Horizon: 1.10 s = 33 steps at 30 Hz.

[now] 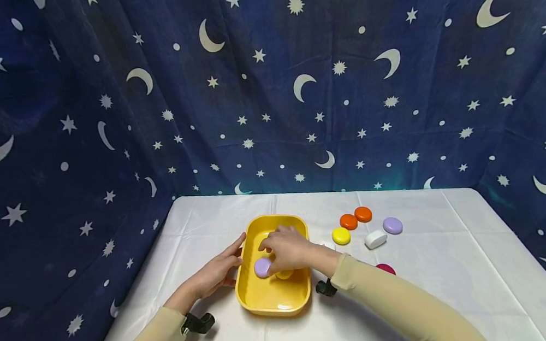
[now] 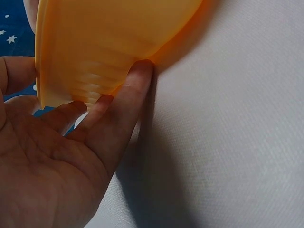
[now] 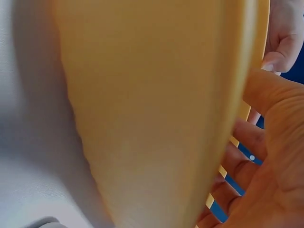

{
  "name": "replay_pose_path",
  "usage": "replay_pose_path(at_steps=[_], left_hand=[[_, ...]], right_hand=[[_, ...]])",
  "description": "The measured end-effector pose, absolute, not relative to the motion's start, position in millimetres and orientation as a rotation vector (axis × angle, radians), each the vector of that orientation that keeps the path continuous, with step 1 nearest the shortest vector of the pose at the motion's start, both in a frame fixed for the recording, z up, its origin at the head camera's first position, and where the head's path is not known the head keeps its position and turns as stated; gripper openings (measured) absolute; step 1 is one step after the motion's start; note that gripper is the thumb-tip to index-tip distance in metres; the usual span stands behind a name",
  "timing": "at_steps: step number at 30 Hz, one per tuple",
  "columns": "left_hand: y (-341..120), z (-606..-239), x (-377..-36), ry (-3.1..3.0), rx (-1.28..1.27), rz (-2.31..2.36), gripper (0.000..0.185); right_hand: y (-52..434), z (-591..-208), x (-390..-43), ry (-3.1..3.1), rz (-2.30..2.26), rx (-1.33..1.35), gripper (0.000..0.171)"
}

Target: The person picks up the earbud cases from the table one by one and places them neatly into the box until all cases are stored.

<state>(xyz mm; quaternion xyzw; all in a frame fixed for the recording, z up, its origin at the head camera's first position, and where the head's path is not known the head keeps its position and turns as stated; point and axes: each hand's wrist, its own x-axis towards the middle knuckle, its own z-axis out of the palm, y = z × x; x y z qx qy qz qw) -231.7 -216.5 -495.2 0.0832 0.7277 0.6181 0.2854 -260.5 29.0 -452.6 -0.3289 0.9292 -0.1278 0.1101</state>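
A yellow rounded-rectangular plastic tray (image 1: pixel 276 302) sits on the white tablecloth (image 1: pixel 459 262), near its front left. The right hand (image 1: pixel 287 248) reaches down into the tray, fingers curled over a lilac oval disc (image 1: pixel 262 267) and a yellow piece mostly hidden beneath the palm; whether it pinches either, I cannot tell. The left hand (image 1: pixel 216 272) lies with straight fingers (image 2: pixel 128 95) pressed against the tray's outer wall. To the right lie two orange discs (image 1: pixel 355 218), a yellow disc (image 1: pixel 340 235), a white piece (image 1: pixel 375 239), a lilac disc (image 1: pixel 392 225), and a magenta disc (image 1: pixel 386 268) half hidden by the sleeve.
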Motion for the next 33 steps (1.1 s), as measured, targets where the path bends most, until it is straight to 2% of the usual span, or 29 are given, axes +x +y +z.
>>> replay_pose_path(at_steps=[17,33], left_hand=[[-214.5,-495.0,-231.1,1.956,0.21,1.655,0.073],[-213.6,-495.9,-230.9,1.966,0.204,1.665,0.073]], right_hand=[[56.0,-442.3,-253.0,2.798,-0.522,-1.033,0.056],[116.7,-423.9,-241.2,2.886,-0.682,-0.813,0.057]])
